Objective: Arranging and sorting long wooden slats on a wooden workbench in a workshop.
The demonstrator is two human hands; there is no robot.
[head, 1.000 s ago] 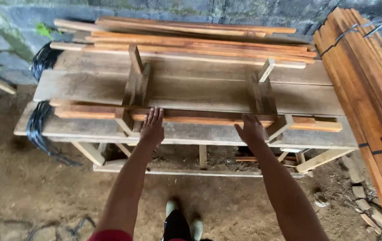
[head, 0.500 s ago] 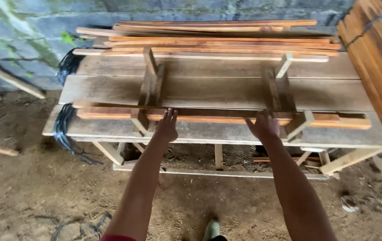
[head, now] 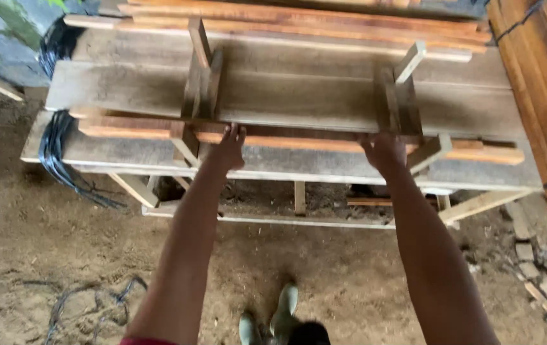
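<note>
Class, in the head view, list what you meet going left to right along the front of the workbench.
Black straps → left hand → right hand → bundled slats.

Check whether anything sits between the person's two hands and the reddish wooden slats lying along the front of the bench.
Nothing visible does. The left hand and right hand both rest directly on the reddish slats, between the two upright wooden brackets on the plank bench.

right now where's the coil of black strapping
In the head view the black strapping hangs off the left end of the plank workbench, well left of the left hand, trailing down toward the dirt floor.
</note>
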